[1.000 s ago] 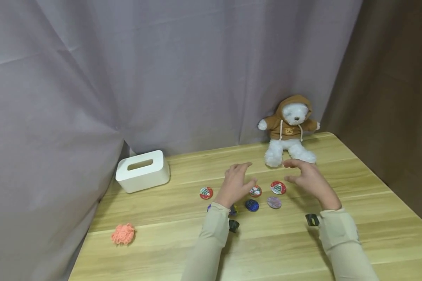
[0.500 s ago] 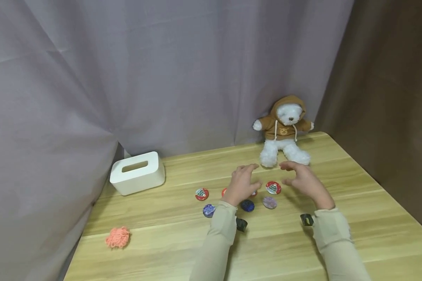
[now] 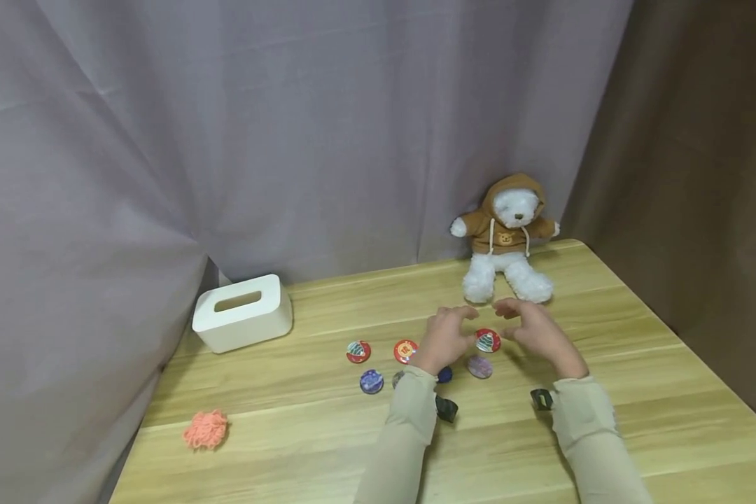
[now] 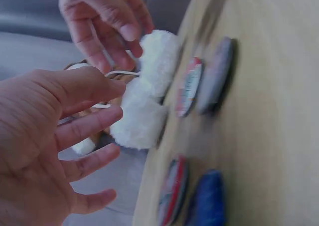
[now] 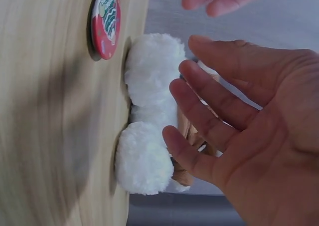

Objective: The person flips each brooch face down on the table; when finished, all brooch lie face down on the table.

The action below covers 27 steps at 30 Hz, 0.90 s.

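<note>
My left hand (image 3: 446, 339) hovers over the badges with fingers loosely spread and nothing in them. Facing it, my right hand (image 3: 537, 336) is likewise relaxed and holds nothing. Between and below them lies a red round badge with a tree (image 3: 488, 340), a pale purple badge (image 3: 479, 367) just nearer. A dark blue badge (image 3: 444, 375) is partly hidden by the left hand. Left of that hand lie a red badge (image 3: 405, 351), another tree badge (image 3: 358, 351) and a blue-purple badge (image 3: 371, 381). Behind the hands sits a white teddy bear (image 3: 505, 238) in a brown hoodie.
A white tissue box (image 3: 244, 315) stands at the back left of the wooden table (image 3: 277, 448). A ball of coral yarn (image 3: 206, 429) lies at the front left. Grey curtain (image 3: 302, 140) hangs behind the table, and a brown one (image 3: 699, 210) on the right.
My left hand has moved right, toward my right hand, uncovering the red and blue-purple badges on its left. Both hands stay without anything in them. The head view has shifted slightly.
</note>
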Motion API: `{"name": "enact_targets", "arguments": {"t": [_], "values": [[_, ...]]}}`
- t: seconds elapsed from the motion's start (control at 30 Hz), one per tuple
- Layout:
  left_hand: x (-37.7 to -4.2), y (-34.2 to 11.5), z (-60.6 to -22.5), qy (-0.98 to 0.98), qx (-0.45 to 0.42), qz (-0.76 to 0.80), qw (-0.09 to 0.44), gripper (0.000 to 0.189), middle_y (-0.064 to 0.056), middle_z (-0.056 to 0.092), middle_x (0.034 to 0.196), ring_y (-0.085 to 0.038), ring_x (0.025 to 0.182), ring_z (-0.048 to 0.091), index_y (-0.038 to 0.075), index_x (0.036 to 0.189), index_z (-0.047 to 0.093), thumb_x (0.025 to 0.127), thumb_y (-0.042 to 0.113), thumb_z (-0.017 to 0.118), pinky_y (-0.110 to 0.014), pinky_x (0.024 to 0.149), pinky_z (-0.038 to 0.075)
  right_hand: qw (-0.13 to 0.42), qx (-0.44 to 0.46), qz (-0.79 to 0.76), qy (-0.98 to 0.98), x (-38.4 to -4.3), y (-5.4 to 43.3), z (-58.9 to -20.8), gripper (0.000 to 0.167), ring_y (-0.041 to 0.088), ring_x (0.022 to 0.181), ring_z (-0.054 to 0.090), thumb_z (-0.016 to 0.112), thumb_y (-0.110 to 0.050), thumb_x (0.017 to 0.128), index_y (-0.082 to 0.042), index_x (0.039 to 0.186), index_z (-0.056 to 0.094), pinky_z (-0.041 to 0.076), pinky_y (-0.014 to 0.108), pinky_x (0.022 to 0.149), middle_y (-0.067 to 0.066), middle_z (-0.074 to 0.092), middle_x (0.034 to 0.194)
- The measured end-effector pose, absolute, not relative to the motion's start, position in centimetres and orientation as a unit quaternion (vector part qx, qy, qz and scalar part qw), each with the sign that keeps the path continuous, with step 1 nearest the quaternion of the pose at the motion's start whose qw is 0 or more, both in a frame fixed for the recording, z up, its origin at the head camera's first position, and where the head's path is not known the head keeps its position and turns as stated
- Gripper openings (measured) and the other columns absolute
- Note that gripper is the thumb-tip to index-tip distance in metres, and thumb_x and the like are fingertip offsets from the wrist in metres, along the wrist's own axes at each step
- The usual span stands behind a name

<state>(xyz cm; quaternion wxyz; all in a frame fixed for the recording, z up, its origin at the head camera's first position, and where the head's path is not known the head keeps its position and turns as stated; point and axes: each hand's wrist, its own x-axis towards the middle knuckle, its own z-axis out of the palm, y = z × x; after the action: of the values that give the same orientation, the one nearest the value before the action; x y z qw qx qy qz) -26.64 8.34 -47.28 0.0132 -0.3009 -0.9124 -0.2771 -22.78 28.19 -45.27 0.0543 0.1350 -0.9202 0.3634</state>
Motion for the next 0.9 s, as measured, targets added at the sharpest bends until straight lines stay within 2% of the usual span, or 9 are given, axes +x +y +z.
{"name": "enact_targets", "arguments": {"t": [0.23, 0.67, 0.9], "values": [[-26.4, 8.8, -48.3, -0.919, -0.3, -0.258, -0.008, 0.041, 0.007, 0.069, 0.125, -0.023, 0.118, 0.057, 0.02, 0.127, 0.069, 0.087, 0.022, 0.079, -0.042, 0.101, 0.038, 0.036, 0.135, 0.356, -0.924, -23.2, 27.9, -46.2, 0.051, 0.052, 0.106, 0.06, 0.073, 0.011, 0.075, 0.015, 0.123, 0.058, 0.046, 0.063, 0.092, 0.032, 0.065, 0.112], [-26.2, 9.4, -48.6, -0.918, -0.31, -0.246, -0.006, 0.039, 0.01, 0.071, 0.119, -0.021, 0.111, 0.059, 0.02, 0.12, 0.073, 0.082, 0.016, 0.083, -0.04, 0.096, 0.041, 0.0, 0.117, 0.345, -0.931, -23.4, 27.5, -47.5, 0.048, 0.048, 0.106, 0.061, 0.075, 0.011, 0.073, 0.014, 0.119, 0.061, 0.047, 0.06, 0.093, 0.029, 0.066, 0.11], [-26.3, 9.5, -48.8, -0.916, -0.319, -0.241, -0.003, 0.035, 0.011, 0.073, 0.108, -0.018, 0.104, 0.059, 0.022, 0.111, 0.077, 0.079, 0.01, 0.083, -0.038, 0.092, 0.041, -0.009, 0.114, 0.326, -0.938, -23.5, 27.5, -47.8, 0.034, 0.039, 0.099, 0.064, 0.075, 0.01, 0.068, 0.005, 0.1, 0.069, 0.048, 0.057, 0.09, 0.017, 0.07, 0.098]]}}
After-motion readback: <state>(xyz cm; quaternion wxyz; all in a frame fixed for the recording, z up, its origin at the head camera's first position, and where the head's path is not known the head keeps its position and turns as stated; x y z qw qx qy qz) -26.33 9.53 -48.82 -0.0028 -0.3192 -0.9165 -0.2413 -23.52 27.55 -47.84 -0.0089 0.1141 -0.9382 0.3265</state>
